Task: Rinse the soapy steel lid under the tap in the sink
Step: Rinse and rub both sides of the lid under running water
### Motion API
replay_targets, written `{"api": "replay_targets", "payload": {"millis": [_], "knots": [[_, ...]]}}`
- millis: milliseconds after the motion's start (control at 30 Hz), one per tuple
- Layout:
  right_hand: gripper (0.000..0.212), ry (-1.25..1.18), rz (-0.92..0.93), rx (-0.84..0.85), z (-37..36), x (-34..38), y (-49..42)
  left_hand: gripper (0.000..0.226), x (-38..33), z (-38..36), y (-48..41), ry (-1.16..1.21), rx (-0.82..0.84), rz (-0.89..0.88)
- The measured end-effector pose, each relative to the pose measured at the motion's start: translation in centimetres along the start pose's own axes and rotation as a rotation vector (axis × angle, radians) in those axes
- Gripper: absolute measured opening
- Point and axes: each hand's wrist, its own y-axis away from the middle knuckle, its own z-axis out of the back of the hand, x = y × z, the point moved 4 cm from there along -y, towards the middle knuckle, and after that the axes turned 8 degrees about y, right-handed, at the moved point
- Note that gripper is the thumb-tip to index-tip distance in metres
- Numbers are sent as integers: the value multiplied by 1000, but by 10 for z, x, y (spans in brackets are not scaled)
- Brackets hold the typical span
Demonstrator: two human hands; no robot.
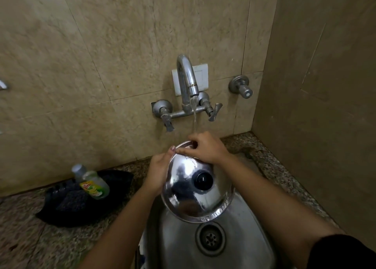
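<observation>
Over the sink [240, 238] we hold the steel lid [195, 189] tilted under the tap [186, 79]: our left hand [159, 172] fingers grip its left rim, our right hand [207, 146] fingers pinch its top edge, in running water.

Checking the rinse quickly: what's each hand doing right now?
Left hand: closed on the left edge of the steel lid.
Right hand: closed on the lid's far rim, under the tap water.

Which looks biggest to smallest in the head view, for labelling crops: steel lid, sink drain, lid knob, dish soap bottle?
1. steel lid
2. dish soap bottle
3. sink drain
4. lid knob
Bottle and drain look close; distance from the camera differs, so that order is unsure.
</observation>
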Motion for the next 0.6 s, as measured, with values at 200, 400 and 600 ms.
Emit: {"api": "replay_targets", "payload": {"millis": [200, 400, 600], "knots": [[54, -20, -275, -102, -4, -39, 8, 28, 26, 13, 8, 186, -240, 33], [33, -328, -441, -305, -30, -48, 43, 38, 50, 35, 15, 392, -639, 166], [28, -942, -523, -335, -51, -26, 46, 52, 73, 31, 24, 518, -757, 312]]}}
